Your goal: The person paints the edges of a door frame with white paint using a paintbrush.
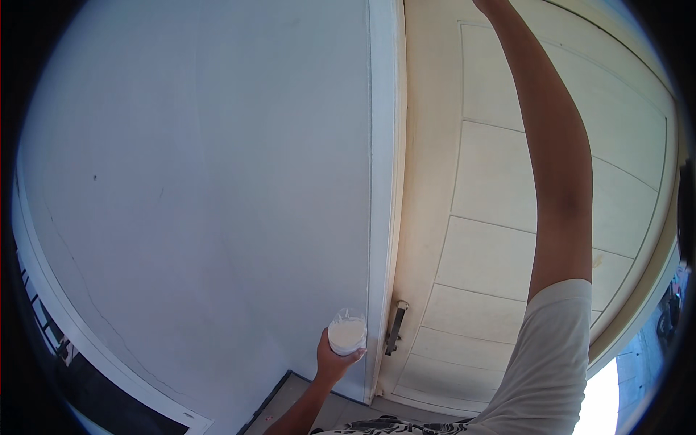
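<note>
My left hand [336, 362] is wrapped round a clear plastic cup [348, 334] low in the view, beside the door frame. Inside the cup is a smooth white substance, and its thin clear rim stands above the contents. Stretched high up in front of the cream panelled door [487, 254], my right arm reaches the upper edge of the view. Only the base of my right hand [491, 4] shows there; its fingers are cut off, so whatever they hold or touch is hidden.
A metal door handle [396, 328] sits near the cup, right of the cream door frame [386, 217]. The pale wall [203, 181] fills the left side, with thin cracks and a small dark hole. Below is a grey tiled floor [290, 397]; a white-framed window [116, 384] is at lower left.
</note>
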The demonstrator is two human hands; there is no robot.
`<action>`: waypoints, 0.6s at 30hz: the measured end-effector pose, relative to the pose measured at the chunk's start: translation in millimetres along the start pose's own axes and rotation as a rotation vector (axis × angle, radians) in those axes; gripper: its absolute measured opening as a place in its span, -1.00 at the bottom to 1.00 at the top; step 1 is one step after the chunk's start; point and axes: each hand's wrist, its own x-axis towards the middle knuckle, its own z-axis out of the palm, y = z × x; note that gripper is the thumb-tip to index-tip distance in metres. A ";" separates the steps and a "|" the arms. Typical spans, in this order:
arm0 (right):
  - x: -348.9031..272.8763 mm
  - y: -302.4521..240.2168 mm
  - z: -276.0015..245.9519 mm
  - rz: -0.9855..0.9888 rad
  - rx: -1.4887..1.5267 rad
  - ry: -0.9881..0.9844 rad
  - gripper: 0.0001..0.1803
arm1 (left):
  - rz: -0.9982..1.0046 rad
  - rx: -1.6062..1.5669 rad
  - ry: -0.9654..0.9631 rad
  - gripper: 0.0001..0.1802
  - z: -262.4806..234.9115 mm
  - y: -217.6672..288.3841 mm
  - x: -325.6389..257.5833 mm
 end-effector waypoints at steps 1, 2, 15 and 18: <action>0.1 0.5 3.1 0.006 0.007 0.007 -0.83 | 0.003 0.009 0.002 -0.17 -1.4 -1.4 0.4; -3.8 1.6 3.0 0.006 0.003 0.005 -0.83 | 0.005 0.015 0.001 -0.17 -1.8 -2.9 0.7; -33.4 -22.7 -23.0 0.163 -0.085 -0.298 -0.81 | -0.008 -0.035 0.018 -0.17 -6.3 -11.4 -0.2; -7.3 -21.6 -17.3 0.057 -0.067 -0.134 -0.82 | 0.010 -0.030 0.031 -0.18 -5.2 -11.5 2.3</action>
